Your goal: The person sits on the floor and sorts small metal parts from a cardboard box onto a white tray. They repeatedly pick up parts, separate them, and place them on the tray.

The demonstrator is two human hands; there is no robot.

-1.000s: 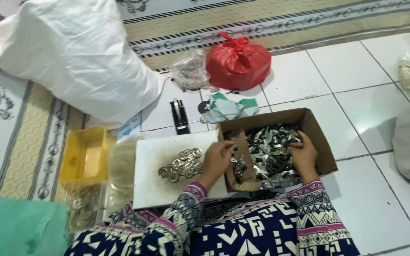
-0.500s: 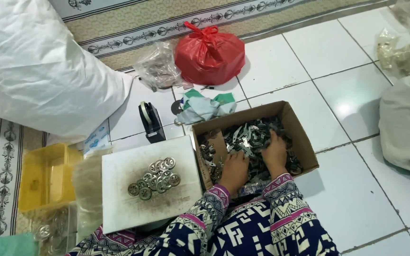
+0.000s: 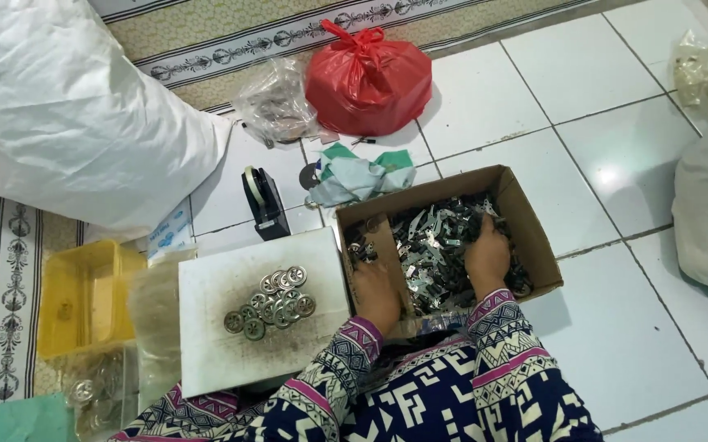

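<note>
Both hands have sunk deeper into the box (image 3: 525, 229) since a second ago.
Box sits right of the white board (image 3: 231, 344) — left hand (image 3: 377, 295) and right hand (image 3: 487, 258) rest palm-down, fingers loosely spread on metal clips (image 3: 436, 245); grip unclear — washers (image 3: 272, 301) lie piled on the board.

Brown cardboard box (image 3: 525, 225) front-right, tied red bag (image 3: 368, 79) behind it, big white sack (image 3: 59, 115) far left.

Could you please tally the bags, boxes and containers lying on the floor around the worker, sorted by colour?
White: 1, the large sack
Red: 1, the tied plastic bag
Clear: 1, the small plastic bag
Brown: 1, the cardboard box of metal parts, with both hands in it
Yellow: 1, the plastic tub
Total: 5
</note>
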